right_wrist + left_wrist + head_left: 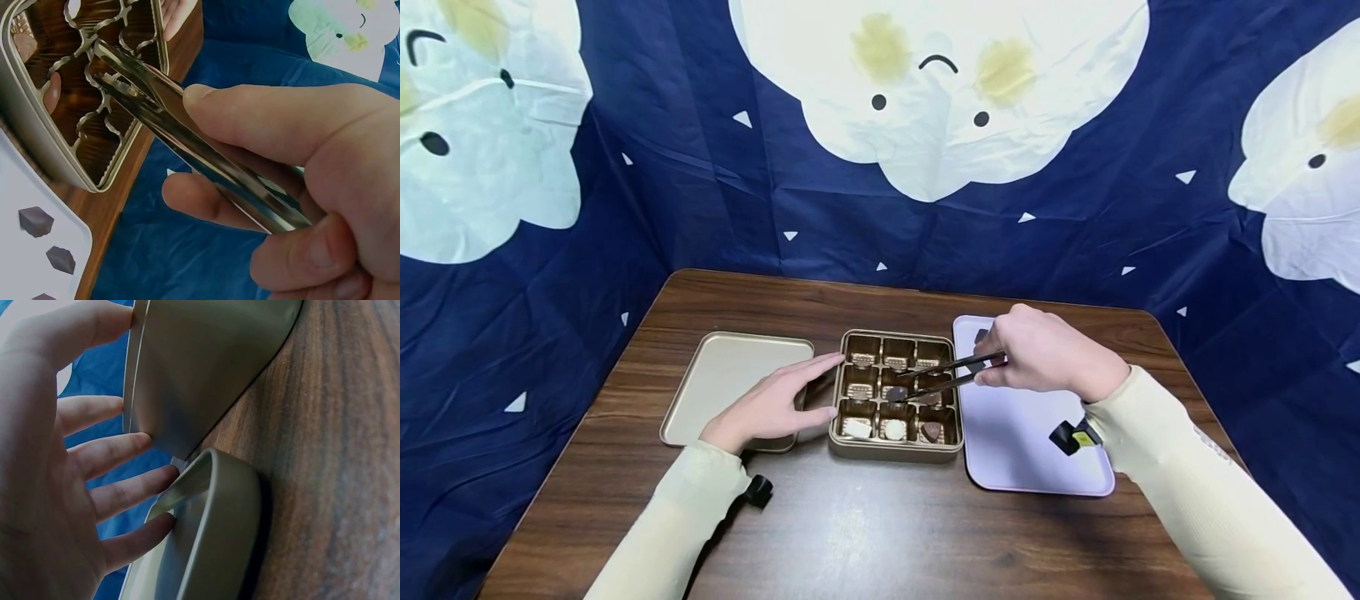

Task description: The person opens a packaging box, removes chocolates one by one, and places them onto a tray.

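A gold tin box (895, 452) divided into nine compartments sits mid-table. My right hand (1051, 354) grips a pair of metal tongs (187, 140), whose parted tips reach into the middle compartment, beside a dark chocolate (895, 394) there. The front row holds a white piece (857, 428), a round cream-coloured piece (895, 430) and a brown chocolate (932, 432); another brown chocolate (929, 398) lies in the middle row's right compartment. My left hand (778, 402) is spread at the box's left side, its thumb and some fingertips touching the rim.
To the left, under my left hand, lies a shallow gold lid (730, 367). A lavender tray (1022, 467) lies right of the box, with several dark chocolates (35, 222) at its far end. Blue cloud-patterned cloth (850, 225) hangs behind the wooden table (880, 533).
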`<state>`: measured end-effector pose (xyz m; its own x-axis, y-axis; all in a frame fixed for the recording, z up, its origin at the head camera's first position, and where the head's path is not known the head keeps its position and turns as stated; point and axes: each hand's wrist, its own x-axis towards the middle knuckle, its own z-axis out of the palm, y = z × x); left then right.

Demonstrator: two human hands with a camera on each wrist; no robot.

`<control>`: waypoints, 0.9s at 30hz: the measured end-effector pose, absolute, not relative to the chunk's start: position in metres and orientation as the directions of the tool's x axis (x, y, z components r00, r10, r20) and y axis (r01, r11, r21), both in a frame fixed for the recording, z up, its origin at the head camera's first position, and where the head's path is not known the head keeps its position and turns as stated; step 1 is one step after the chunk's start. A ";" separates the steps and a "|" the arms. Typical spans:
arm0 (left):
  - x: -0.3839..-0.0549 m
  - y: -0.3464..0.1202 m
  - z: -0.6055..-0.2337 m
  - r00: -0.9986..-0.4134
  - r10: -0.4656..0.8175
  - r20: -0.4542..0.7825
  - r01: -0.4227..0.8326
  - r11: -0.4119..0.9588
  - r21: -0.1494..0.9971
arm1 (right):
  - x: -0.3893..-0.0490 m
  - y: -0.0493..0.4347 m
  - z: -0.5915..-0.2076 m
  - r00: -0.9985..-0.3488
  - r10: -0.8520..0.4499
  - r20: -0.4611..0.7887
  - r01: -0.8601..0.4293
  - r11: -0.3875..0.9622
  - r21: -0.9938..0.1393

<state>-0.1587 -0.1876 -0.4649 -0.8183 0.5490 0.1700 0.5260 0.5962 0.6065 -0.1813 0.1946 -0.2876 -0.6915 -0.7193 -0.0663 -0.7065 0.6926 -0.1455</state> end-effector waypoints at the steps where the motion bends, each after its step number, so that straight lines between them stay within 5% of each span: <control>1: -0.159 -0.188 -0.465 -0.818 0.549 0.170 0.526 0.596 0.607 | -0.182 0.194 -0.287 -0.688 -0.723 -0.068 -0.710 0.689 -0.146; 27: -0.158 -0.189 -0.464 -0.817 0.553 0.166 0.527 0.598 0.604 | -0.190 0.176 -0.295 -0.674 -0.725 -0.141 -0.710 0.689 -0.145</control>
<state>-0.1585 -0.1891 -0.4640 -0.8166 0.5529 0.1656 0.5273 0.5980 0.6036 -0.1899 0.1763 -0.2946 -0.6743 -0.7249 -0.1409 -0.7102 0.6889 -0.1452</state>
